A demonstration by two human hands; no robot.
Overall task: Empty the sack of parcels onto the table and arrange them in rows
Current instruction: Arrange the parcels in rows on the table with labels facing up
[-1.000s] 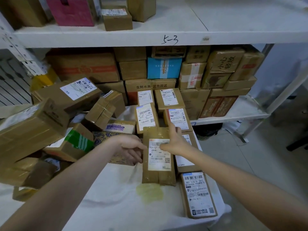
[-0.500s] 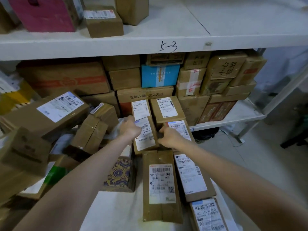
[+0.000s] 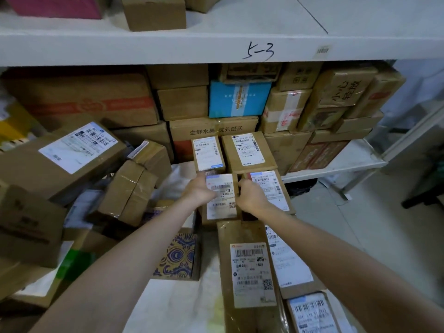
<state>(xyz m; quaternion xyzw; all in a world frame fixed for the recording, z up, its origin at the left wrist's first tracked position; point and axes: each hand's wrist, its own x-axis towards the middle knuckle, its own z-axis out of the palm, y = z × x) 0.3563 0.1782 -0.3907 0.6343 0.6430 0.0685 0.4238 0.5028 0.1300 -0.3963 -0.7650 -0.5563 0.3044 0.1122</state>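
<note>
Brown labelled parcels lie in two rows on the white table [image 3: 182, 306]. My left hand [image 3: 199, 191] grips the left side of the parcel marked 113 [image 3: 222, 200]. On that parcel's right edge rests my right hand [image 3: 251, 197], which also covers part of the neighbouring parcel [image 3: 271, 186]. Nearer me lies a long parcel marked 009 [image 3: 249, 275], with another labelled parcel [image 3: 290, 265] beside it. Two more parcels [image 3: 208, 153] [image 3: 248, 150] lie at the far end of the rows.
A loose heap of unsorted boxes [image 3: 72, 169] fills the table's left side, including a patterned blue and gold box [image 3: 179, 258]. Behind stands a white shelf unit [image 3: 216, 48] marked 5-3, packed with cartons. Grey floor lies to the right.
Both hands left the long 009 parcel and reached forward to the 113 parcel. The view moved closer and tilted up toward the shelf.
</note>
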